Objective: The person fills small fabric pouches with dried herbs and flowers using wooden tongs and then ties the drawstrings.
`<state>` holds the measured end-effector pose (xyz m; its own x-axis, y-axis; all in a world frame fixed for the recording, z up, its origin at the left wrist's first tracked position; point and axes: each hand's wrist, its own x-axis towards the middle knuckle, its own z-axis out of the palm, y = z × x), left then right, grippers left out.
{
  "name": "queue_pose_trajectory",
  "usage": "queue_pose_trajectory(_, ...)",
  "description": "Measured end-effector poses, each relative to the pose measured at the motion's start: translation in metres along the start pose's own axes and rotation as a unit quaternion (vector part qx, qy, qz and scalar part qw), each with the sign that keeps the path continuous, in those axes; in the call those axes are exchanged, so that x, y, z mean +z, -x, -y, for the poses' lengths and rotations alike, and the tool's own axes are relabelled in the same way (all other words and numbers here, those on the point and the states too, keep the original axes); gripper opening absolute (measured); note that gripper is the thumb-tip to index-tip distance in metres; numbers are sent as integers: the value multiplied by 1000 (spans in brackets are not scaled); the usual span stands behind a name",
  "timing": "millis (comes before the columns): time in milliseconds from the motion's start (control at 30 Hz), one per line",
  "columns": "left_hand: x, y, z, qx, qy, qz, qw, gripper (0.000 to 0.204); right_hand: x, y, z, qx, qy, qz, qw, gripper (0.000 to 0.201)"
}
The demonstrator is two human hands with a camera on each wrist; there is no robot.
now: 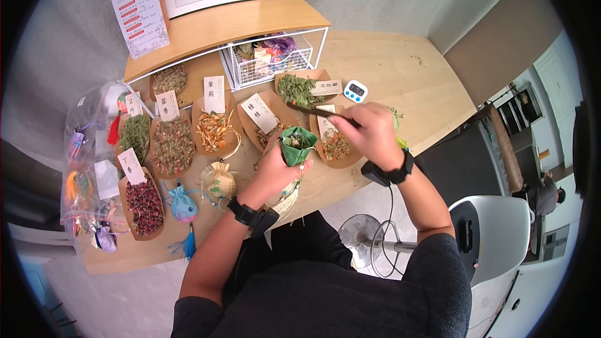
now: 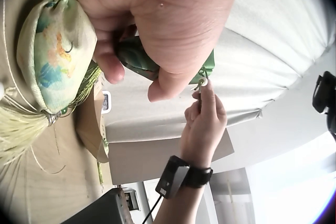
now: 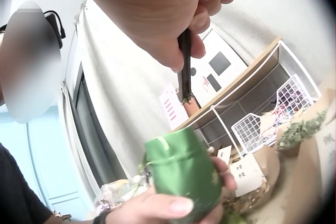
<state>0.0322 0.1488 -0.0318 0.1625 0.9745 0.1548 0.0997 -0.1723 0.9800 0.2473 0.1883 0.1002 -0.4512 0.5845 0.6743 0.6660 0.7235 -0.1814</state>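
Observation:
My left hand grips a small green fabric pouch, its mouth facing up with dried leaves showing inside. In the right wrist view the pouch has a drawstring line below its rim. Just above and to the right, my right hand holds a dark spoon by the handle, its far end pointing left over the pouch side. Bits of dried herb cling to the spoon's end in the right wrist view. Under the left hand hangs a pale painted sachet with a tassel.
Labelled paper trays hold dried herbs, among them rosebuds, orange petals and green leaves. A blue sachet and cream sachet lie in front. Behind stand a white timer, wire basket and shelf.

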Motion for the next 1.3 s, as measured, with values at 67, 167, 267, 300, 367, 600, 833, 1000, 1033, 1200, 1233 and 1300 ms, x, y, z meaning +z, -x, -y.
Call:
queue_pose_trajectory(67,0,-1,1,-5,2,4,1000,66,-10,10,9,-16,-24,27,999,24)
queue_pose_trajectory(167,-1,-1,0,-23,-22,12,999,67,-18,17,11,-57,-39,68,995,25)
queue_pose_trajectory(267,5,-3,17,-1,42,16,999,68,-21,17,4,-103,-1,116,988,25)
queue_pose_trajectory(300,6,-3,20,10,30,11,999,70,-26,12,4,-115,16,135,984,25)
queue_pose_trajectory(367,6,-1,15,31,7,0,999,76,-35,1,7,-129,39,159,978,25)
queue_pose_trajectory(600,4,-1,12,13,32,-1,999,76,-61,-26,19,-125,66,172,975,24)
queue_pose_trajectory(833,5,-4,20,45,-26,-10,999,68,-31,-21,27,-162,54,207,963,25)
queue_pose_trajectory(1000,8,-3,19,79,-74,-46,993,67,-20,-20,31,-172,57,214,960,25)
queue_pose_trajectory(1033,7,-3,17,76,-69,-42,994,68,-21,-21,32,-170,58,215,960,24)
queue_pose_trajectory(1200,7,-3,15,87,-89,-55,991,69,-56,-42,46,-157,92,218,959,22)
queue_pose_trajectory(1233,7,-2,11,78,-90,-54,991,69,-60,-44,47,-155,100,227,956,21)
queue_pose_trajectory(1300,6,-1,6,58,-72,-48,995,70,-61,-43,51,-175,116,207,955,22)
